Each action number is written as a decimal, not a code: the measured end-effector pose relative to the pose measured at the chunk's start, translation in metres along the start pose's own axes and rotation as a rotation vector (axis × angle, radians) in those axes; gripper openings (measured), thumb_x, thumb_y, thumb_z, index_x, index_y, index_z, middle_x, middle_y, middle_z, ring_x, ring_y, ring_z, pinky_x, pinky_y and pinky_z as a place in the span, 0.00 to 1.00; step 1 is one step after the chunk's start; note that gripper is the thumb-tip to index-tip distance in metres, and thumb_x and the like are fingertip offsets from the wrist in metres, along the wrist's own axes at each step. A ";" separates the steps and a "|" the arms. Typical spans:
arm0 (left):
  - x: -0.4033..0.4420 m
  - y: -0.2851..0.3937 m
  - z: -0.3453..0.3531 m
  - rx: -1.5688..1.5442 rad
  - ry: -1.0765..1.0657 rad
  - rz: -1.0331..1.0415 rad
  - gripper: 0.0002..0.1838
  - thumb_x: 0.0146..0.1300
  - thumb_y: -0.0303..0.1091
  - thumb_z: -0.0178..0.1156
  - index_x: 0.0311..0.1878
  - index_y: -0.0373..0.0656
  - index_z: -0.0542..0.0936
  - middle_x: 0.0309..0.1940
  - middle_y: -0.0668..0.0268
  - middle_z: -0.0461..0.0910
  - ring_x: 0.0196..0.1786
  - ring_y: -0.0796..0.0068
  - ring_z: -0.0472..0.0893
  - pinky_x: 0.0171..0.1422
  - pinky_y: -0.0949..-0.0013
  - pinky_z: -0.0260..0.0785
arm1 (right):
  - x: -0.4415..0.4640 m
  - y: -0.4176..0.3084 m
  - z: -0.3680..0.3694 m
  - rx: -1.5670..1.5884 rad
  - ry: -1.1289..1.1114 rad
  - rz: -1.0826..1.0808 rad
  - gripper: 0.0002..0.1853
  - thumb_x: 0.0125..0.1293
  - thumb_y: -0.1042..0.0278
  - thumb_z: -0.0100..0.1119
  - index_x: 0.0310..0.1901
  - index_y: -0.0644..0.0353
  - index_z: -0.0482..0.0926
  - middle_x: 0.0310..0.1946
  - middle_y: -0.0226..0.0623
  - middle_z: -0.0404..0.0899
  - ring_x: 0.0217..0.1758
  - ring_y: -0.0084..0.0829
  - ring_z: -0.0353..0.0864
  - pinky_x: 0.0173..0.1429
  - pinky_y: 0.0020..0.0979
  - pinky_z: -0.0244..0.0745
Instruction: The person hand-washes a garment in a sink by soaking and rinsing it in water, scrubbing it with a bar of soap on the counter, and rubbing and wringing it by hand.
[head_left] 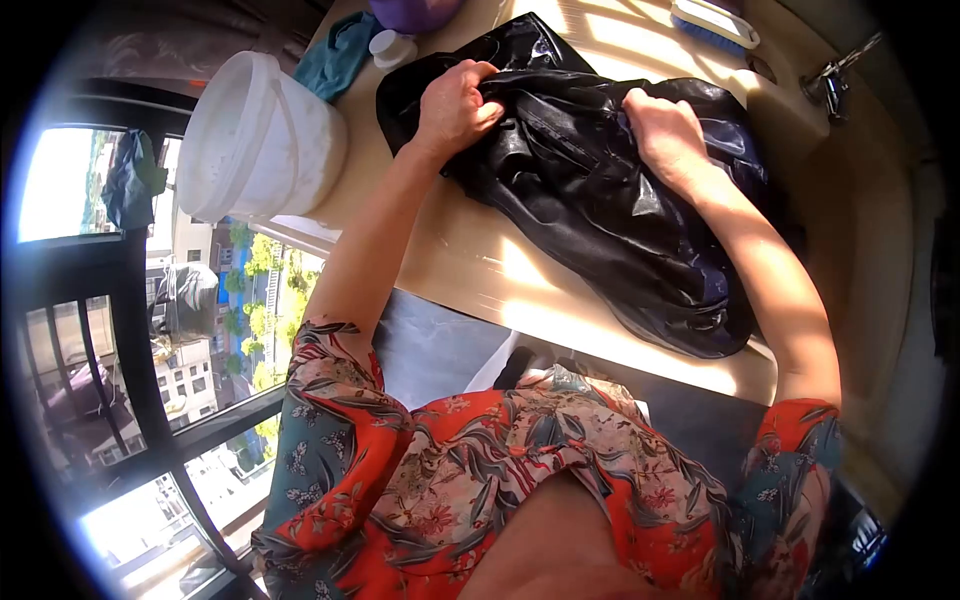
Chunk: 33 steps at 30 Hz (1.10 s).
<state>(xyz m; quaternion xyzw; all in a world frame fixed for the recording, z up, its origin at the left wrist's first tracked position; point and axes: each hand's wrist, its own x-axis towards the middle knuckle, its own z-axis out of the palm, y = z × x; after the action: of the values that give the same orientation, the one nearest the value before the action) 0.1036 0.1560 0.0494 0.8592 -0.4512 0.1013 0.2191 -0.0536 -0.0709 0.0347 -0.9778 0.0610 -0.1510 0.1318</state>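
A shiny black leather-like garment (570, 170), wet-looking and crumpled, lies spread over the pale counter (450, 245). A lower fold of it hangs towards the counter's front edge. My left hand (460, 110) is closed on the garment's upper left part, fingers curled over a fold. On the right, my right hand (665, 135) also grips the cloth, its fingertips partly hidden in the folds. A raised ridge of the garment runs between the two hands. I cannot make out which part of the garment each hand holds.
A white bucket (255, 140) stands at the left by the window. Behind it are a teal cloth (335, 55), a white-capped container (391, 48) and a purple container (415, 12). A scrubbing brush (715, 25) lies at the back right, near a metal tap (830, 88).
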 end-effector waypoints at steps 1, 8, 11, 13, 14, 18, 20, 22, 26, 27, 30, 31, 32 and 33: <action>-0.001 0.001 -0.002 0.014 -0.023 0.032 0.21 0.43 0.38 0.64 0.44 0.45 0.77 0.33 0.64 0.75 0.41 0.62 0.77 0.45 0.63 0.71 | 0.013 0.041 -0.005 0.158 -0.035 0.192 0.06 0.64 0.70 0.45 0.36 0.60 0.72 0.29 0.50 0.78 0.35 0.49 0.79 0.44 0.45 0.71; 0.032 -0.071 -0.040 0.117 0.399 -0.296 0.19 0.48 0.56 0.63 0.35 0.52 0.84 0.42 0.58 0.78 0.47 0.55 0.74 0.50 0.57 0.68 | -0.020 -0.038 0.009 0.126 -0.029 0.012 0.02 0.62 0.72 0.51 0.35 0.58 0.70 0.24 0.42 0.75 0.30 0.46 0.76 0.38 0.39 0.69; 0.032 -0.116 -0.026 0.323 0.269 -0.461 0.16 0.53 0.50 0.56 0.43 0.61 0.82 0.50 0.62 0.75 0.55 0.54 0.70 0.56 0.47 0.62 | -0.034 -0.032 0.003 0.136 -0.024 -0.219 0.03 0.58 0.75 0.53 0.32 0.58 0.68 0.20 0.39 0.71 0.27 0.41 0.74 0.36 0.37 0.66; 0.033 -0.126 -0.032 0.406 0.190 -0.458 0.15 0.53 0.47 0.55 0.43 0.60 0.82 0.51 0.63 0.75 0.57 0.55 0.69 0.56 0.47 0.62 | -0.002 -0.003 0.001 -0.020 -0.002 -0.225 0.02 0.62 0.72 0.49 0.36 0.59 0.70 0.25 0.42 0.75 0.31 0.43 0.77 0.38 0.39 0.68; 0.032 -0.129 -0.031 0.450 0.150 -0.460 0.14 0.54 0.46 0.54 0.43 0.60 0.82 0.51 0.64 0.75 0.57 0.56 0.68 0.56 0.47 0.62 | 0.018 0.031 0.012 -0.028 -0.041 -0.046 0.06 0.65 0.68 0.45 0.37 0.60 0.71 0.28 0.45 0.77 0.34 0.45 0.77 0.41 0.41 0.70; 0.036 -0.127 -0.032 0.494 0.193 -0.429 0.13 0.55 0.42 0.53 0.42 0.59 0.83 0.52 0.64 0.75 0.58 0.56 0.69 0.57 0.47 0.61 | 0.074 0.045 0.018 0.275 -0.046 0.449 0.14 0.67 0.61 0.44 0.40 0.60 0.77 0.36 0.46 0.81 0.43 0.43 0.80 0.48 0.39 0.72; 0.037 -0.108 -0.040 0.453 0.305 -0.224 0.13 0.55 0.45 0.55 0.42 0.58 0.82 0.53 0.64 0.74 0.58 0.56 0.68 0.58 0.46 0.60 | 0.039 -0.044 0.018 0.361 -0.084 0.158 0.11 0.65 0.62 0.49 0.39 0.61 0.75 0.30 0.44 0.78 0.38 0.45 0.79 0.45 0.40 0.72; 0.023 -0.006 -0.067 -0.119 0.215 -0.110 0.21 0.54 0.53 0.59 0.46 0.52 0.81 0.56 0.61 0.72 0.60 0.55 0.66 0.59 0.45 0.59 | -0.010 -0.071 -0.004 0.507 -0.226 -0.105 0.08 0.62 0.66 0.52 0.38 0.60 0.75 0.28 0.42 0.77 0.36 0.43 0.78 0.44 0.38 0.72; -0.037 0.094 -0.036 -0.057 -0.297 0.334 0.44 0.43 0.64 0.64 0.60 0.43 0.69 0.57 0.54 0.69 0.63 0.54 0.64 0.65 0.51 0.54 | -0.019 0.035 -0.028 -0.024 -0.130 -0.163 0.05 0.61 0.70 0.52 0.37 0.59 0.75 0.27 0.40 0.77 0.34 0.41 0.78 0.41 0.35 0.70; -0.044 0.093 -0.027 -0.034 -0.298 0.315 0.46 0.42 0.64 0.64 0.61 0.44 0.67 0.57 0.55 0.70 0.63 0.55 0.64 0.66 0.52 0.53 | -0.016 0.077 -0.034 -0.065 0.082 -0.093 0.07 0.64 0.68 0.51 0.37 0.60 0.76 0.29 0.44 0.77 0.35 0.41 0.78 0.38 0.35 0.70; -0.044 0.093 -0.027 -0.095 -0.267 0.243 0.39 0.37 0.45 0.70 0.57 0.46 0.70 0.48 0.60 0.74 0.55 0.60 0.69 0.59 0.58 0.58 | -0.033 0.222 -0.010 0.652 0.071 0.597 0.12 0.68 0.64 0.49 0.41 0.63 0.78 0.35 0.32 0.81 0.38 0.26 0.78 0.44 0.24 0.70; -0.043 0.095 -0.025 -0.097 -0.303 0.202 0.35 0.36 0.39 0.70 0.53 0.47 0.72 0.43 0.62 0.75 0.51 0.61 0.71 0.56 0.59 0.59 | -0.047 0.247 0.013 0.678 0.110 0.596 0.12 0.67 0.62 0.51 0.42 0.61 0.78 0.34 0.30 0.80 0.37 0.23 0.77 0.42 0.23 0.70; -0.040 0.095 -0.024 -0.093 -0.338 0.162 0.32 0.35 0.33 0.70 0.50 0.47 0.74 0.38 0.64 0.75 0.47 0.62 0.72 0.53 0.61 0.61 | -0.058 0.259 0.034 0.707 0.151 0.593 0.13 0.65 0.60 0.54 0.43 0.60 0.78 0.32 0.28 0.80 0.35 0.20 0.76 0.39 0.22 0.70; -0.039 0.092 -0.017 -0.130 -0.240 0.207 0.25 0.35 0.28 0.68 0.43 0.48 0.76 0.31 0.66 0.74 0.42 0.63 0.74 0.48 0.63 0.62 | -0.064 0.267 0.045 0.739 0.192 0.592 0.15 0.63 0.58 0.56 0.44 0.59 0.78 0.31 0.27 0.79 0.34 0.18 0.75 0.37 0.21 0.70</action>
<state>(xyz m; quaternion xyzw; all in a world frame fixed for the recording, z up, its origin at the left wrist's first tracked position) 0.0060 0.1467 0.0761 0.7982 -0.5656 -0.0094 0.2071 -0.1211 -0.3056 -0.0983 -0.7879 0.2910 -0.2080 0.5013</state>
